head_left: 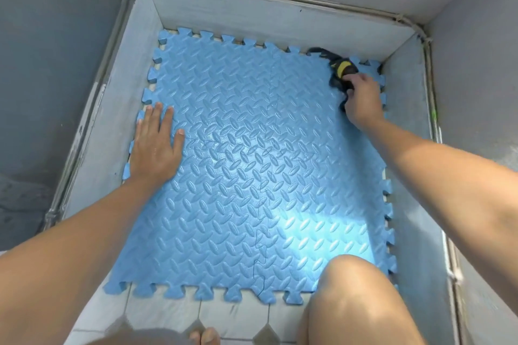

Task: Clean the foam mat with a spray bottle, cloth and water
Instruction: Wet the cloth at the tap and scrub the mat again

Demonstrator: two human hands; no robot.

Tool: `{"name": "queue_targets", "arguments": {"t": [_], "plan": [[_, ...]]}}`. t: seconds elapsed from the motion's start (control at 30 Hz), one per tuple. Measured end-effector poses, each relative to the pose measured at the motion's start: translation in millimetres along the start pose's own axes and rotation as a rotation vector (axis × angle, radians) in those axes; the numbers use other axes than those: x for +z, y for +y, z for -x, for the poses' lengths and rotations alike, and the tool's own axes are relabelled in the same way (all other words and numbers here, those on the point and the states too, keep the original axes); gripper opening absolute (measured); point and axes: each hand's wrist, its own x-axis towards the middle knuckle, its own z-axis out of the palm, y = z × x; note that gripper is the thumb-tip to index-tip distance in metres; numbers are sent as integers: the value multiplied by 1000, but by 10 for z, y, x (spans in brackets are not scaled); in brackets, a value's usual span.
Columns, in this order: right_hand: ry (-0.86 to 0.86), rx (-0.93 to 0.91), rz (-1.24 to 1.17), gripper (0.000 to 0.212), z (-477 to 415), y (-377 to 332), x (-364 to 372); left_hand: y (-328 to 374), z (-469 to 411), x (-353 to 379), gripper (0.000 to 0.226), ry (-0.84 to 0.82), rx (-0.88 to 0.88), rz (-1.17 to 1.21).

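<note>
A blue foam mat (pixel 252 171) of interlocking tiles with a raised oval pattern lies flat on the floor of a walled corner. My left hand (pixel 157 145) presses flat on the mat's left edge, fingers straight. At the far right corner my right hand (pixel 363 101) grips a dark cloth (pixel 340 71) with a yellow patch, bunched against the mat. A wet sheen shows on the mat's near right part. No spray bottle is in view.
Low grey walls (pixel 224 14) enclose the mat at the back, left and right. Pale floor tiles (pixel 173 314) run along the near edge. My right knee (pixel 353 297) rests over the mat's near right corner, and my toes (pixel 204 337) show at the bottom.
</note>
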Motion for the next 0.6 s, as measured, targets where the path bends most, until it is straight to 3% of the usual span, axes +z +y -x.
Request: {"name": "queue_targets", "arguments": {"t": [0.07,0.13,0.3,0.4,0.5,0.57,0.6], "plan": [[64,224,-25,48,-191,120,59,-8,0,0,58,5,1,1],[89,227,-55,46,-174,-80,163,-14,-2,-2,58,9,1,6],[8,-204,-178,34,516,-889,431,0,3,-12,58,-2,-1,3],[-175,-539,-215,29,1068,-1189,520,-7,-5,-8,58,-11,8,-14],[-370,-897,-153,41,1485,-1176,515,-18,-14,-8,59,-27,13,-26],[-408,-959,-67,49,1536,-988,440,-23,-22,-12,59,-33,31,-39],[-385,-899,-55,48,1506,-866,401,-25,-17,-14,59,-41,38,-45]]}}
